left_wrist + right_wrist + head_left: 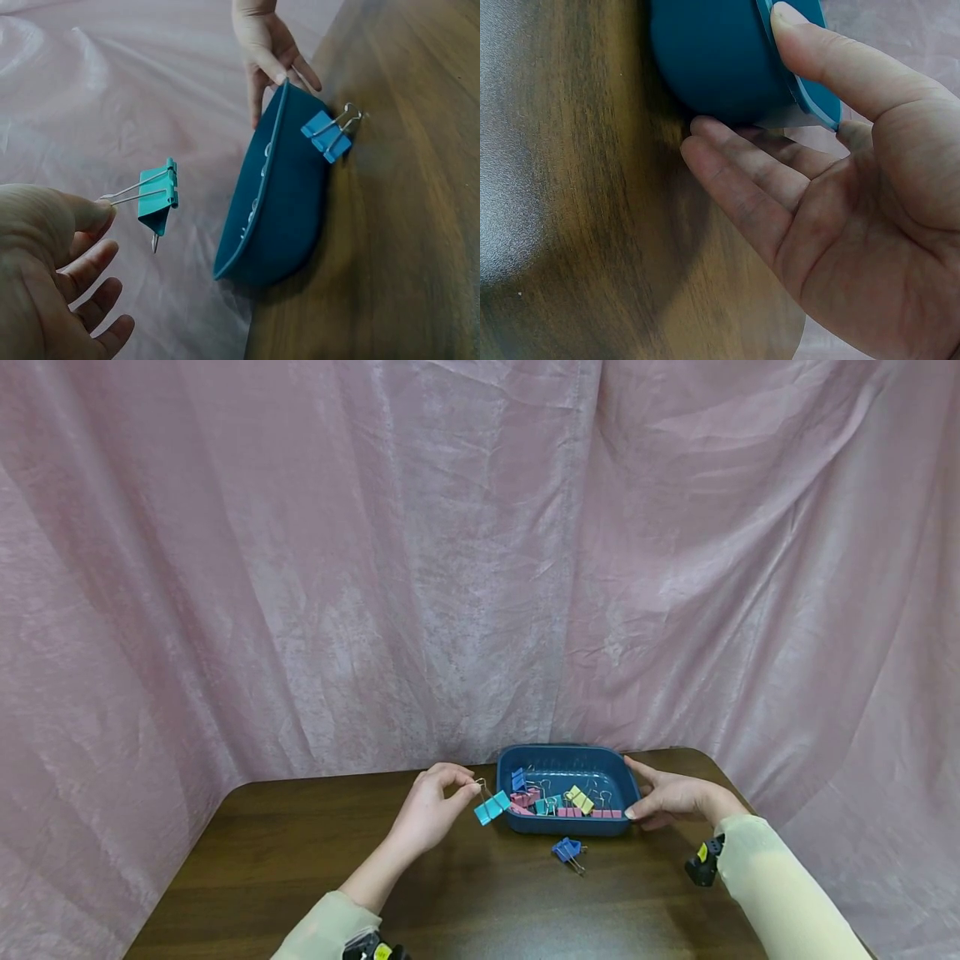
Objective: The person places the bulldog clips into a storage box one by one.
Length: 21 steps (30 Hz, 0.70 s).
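My left hand (431,806) pinches a turquoise binder clip (492,808) by one wire handle between thumb and index finger. The clip hangs just off the left end of a dark blue plastic box (567,827); the other fingers are loosely bent in the left wrist view. At the box's right end my right hand (675,795) holds it, thumb on the rim and fingers spread along the end wall (712,60). Inside the box lie several binder clips, among them a yellow clip (580,799), a blue clip (518,779) and pink ones.
A blue binder clip (567,849) lies on the brown wooden table (300,852) in front of the box. A pink curtain (465,568) hangs behind the table's back edge, close to the box.
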Tool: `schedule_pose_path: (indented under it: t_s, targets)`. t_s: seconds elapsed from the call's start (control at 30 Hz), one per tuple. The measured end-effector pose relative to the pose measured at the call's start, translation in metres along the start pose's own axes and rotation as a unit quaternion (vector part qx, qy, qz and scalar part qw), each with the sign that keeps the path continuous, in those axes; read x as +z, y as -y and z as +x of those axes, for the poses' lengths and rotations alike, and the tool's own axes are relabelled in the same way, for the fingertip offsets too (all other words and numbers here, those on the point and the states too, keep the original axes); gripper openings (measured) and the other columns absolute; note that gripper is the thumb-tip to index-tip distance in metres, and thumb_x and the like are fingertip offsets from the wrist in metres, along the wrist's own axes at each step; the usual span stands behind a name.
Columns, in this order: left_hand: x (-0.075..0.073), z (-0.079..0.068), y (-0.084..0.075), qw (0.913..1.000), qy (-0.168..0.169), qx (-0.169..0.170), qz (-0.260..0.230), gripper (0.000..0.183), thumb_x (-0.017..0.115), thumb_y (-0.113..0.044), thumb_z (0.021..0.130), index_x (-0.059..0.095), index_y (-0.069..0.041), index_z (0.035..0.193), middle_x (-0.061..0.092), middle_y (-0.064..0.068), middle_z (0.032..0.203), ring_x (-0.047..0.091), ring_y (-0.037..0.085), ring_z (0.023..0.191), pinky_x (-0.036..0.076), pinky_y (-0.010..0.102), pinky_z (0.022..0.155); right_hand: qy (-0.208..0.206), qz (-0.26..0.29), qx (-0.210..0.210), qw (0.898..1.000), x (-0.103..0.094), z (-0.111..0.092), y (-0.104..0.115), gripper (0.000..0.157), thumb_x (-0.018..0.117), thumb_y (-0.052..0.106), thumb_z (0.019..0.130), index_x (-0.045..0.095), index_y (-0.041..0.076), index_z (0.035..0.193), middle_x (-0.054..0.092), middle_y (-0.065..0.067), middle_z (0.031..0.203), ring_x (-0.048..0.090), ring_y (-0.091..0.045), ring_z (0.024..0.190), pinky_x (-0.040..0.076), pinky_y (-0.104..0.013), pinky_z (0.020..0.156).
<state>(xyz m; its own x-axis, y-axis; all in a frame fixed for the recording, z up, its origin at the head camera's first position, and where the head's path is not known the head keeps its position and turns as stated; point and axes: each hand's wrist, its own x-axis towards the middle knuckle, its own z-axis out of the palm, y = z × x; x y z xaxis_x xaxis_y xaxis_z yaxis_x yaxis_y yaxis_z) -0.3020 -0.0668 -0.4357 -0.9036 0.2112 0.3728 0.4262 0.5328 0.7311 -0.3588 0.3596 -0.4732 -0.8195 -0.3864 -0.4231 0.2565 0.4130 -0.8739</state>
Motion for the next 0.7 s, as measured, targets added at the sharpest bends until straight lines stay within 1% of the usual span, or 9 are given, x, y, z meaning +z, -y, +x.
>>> schedule_pose_path:
  t_s: [0.23, 0.4, 0.47, 0.63, 0.7]
  targets:
    - [0.003, 0.007, -0.008, 1.0000, 0.004, -0.005, 0.007, 0.012, 0.072, -0.027, 0.097, 0.076, -0.021, 0.087, 0.068, -0.005, 0.113, 0.056, 0.029, 0.119, 0.043, 0.051, 0.100, 0.000, 0.001, -0.001, 1.000, 0.000, 0.000, 0.000, 0.119, 0.079, 0.002, 0.088, -0.011, 0.018, 0.164, 0.009, -0.043, 0.158, 0.052, -0.048, 0.131, 0.048, -0.060, 0.099]
    - [0.004, 0.014, -0.012, 0.9998, 0.007, -0.008, 0.014, 0.013, 0.071, -0.029, 0.098, 0.076, -0.021, 0.088, 0.067, -0.007, 0.113, 0.054, 0.030, 0.120, 0.043, 0.051, 0.101, -0.003, -0.002, -0.002, 1.000, 0.000, 0.000, 0.000, 0.120, 0.080, 0.003, 0.087, -0.010, 0.018, 0.164, 0.008, -0.043, 0.158, 0.052, -0.047, 0.131, 0.049, -0.060, 0.098]
    - [0.005, 0.017, -0.014, 0.9998, 0.007, -0.005, 0.017, 0.014, 0.071, -0.029, 0.098, 0.077, -0.019, 0.090, 0.068, -0.007, 0.113, 0.055, 0.030, 0.120, 0.043, 0.050, 0.101, -0.004, -0.004, -0.002, 1.000, 0.000, 0.000, 0.000, 0.120, 0.080, 0.003, 0.087, -0.010, 0.018, 0.164, 0.008, -0.043, 0.159, 0.052, -0.048, 0.131, 0.049, -0.059, 0.098]
    - [0.008, 0.023, -0.017, 0.9996, 0.003, 0.002, 0.027, 0.013, 0.071, -0.029, 0.097, 0.076, -0.020, 0.090, 0.068, -0.007, 0.112, 0.056, 0.028, 0.118, 0.044, 0.048, 0.101, -0.006, -0.004, -0.004, 1.000, 0.001, -0.001, 0.000, 0.119, 0.080, 0.003, 0.087, -0.010, 0.018, 0.164, 0.007, -0.043, 0.159, 0.051, -0.048, 0.131, 0.050, -0.059, 0.097]
    - [0.009, 0.026, -0.019, 0.9996, 0.002, 0.003, 0.027, 0.012, 0.071, -0.030, 0.097, 0.076, -0.022, 0.089, 0.068, -0.007, 0.112, 0.055, 0.028, 0.119, 0.044, 0.047, 0.101, -0.007, -0.004, -0.004, 1.000, 0.001, -0.001, 0.000, 0.119, 0.080, 0.002, 0.087, -0.010, 0.018, 0.164, 0.006, -0.043, 0.159, 0.051, -0.048, 0.132, 0.050, -0.059, 0.098]
